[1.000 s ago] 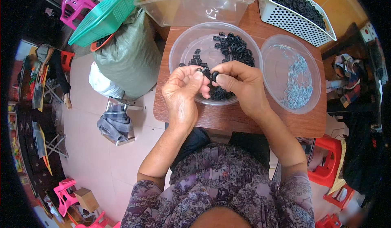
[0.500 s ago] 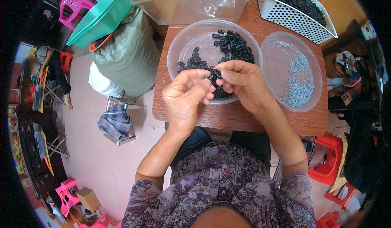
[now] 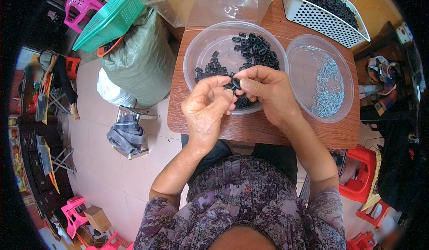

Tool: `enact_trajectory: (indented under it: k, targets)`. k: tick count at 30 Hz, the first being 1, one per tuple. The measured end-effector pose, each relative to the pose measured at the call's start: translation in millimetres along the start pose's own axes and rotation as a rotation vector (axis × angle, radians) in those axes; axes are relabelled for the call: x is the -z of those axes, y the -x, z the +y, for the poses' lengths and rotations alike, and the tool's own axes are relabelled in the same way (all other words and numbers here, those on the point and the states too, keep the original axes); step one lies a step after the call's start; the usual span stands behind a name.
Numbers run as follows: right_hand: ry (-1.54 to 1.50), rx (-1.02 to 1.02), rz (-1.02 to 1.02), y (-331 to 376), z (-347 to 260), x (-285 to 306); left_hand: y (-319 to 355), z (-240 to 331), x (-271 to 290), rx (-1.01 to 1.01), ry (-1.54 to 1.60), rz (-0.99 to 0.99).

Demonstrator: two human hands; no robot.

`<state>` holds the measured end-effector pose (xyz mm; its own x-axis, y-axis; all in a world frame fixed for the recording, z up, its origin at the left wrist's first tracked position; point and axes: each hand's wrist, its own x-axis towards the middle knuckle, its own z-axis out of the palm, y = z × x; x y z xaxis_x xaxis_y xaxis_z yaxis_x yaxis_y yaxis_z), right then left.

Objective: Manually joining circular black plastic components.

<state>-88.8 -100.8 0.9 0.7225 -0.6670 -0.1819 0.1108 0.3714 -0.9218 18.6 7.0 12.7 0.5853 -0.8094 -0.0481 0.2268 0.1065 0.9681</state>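
Over the round clear tub (image 3: 191, 49), my two hands meet fingertip to fingertip. In my right hand (image 3: 268, 89), thumb and forefinger pinch a small black oval plastic piece (image 3: 236, 83). My left hand (image 3: 206, 105) is closed in a pinch against that piece; what its fingertips hold is too small and covered to make out. Heaps of similar black pieces (image 3: 259, 49) lie in the tub under and beyond my hands. To the right, a second shallow round clear tub (image 3: 296, 49) holds many small silvery metal pins (image 3: 330, 89).
Both tubs rest on a brown wooden table (image 3: 196, 125). Behind them stand a clear rectangular bin (image 3: 210, 9) and a white perforated basket (image 3: 313, 20) full of black pieces. At left are a stuffed sack (image 3: 138, 62), a green basket (image 3: 111, 15) and a stool with cloth (image 3: 127, 134). Another person (image 3: 60, 76) sits far left.
My hands have drawn slightly closer, the left fingertips moving right against the black oval piece. At far left, the other person's arm has shifted.
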Motion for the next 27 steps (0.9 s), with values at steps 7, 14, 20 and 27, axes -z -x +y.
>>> enact_trajectory:
  k: [7, 14, 20, 27]
  targets:
    - [0.129, 0.137, 0.045, 4.6, -0.9, -6.7, 2.0, -3.3, 0.5, -0.014, -0.012, -0.001]
    - [0.201, 0.237, 0.061, 8.0, 2.0, -9.9, 2.7, -7.5, -1.8, -0.039, 0.011, 0.018]
    - [0.182, 0.270, 0.076, 7.6, 4.7, -14.4, 1.8, -12.5, -2.1, -0.058, 0.054, 0.000]
    - [0.104, 0.274, 0.071, 9.0, 7.7, -17.7, 2.3, -18.7, -1.7, -0.074, 0.075, -0.015]
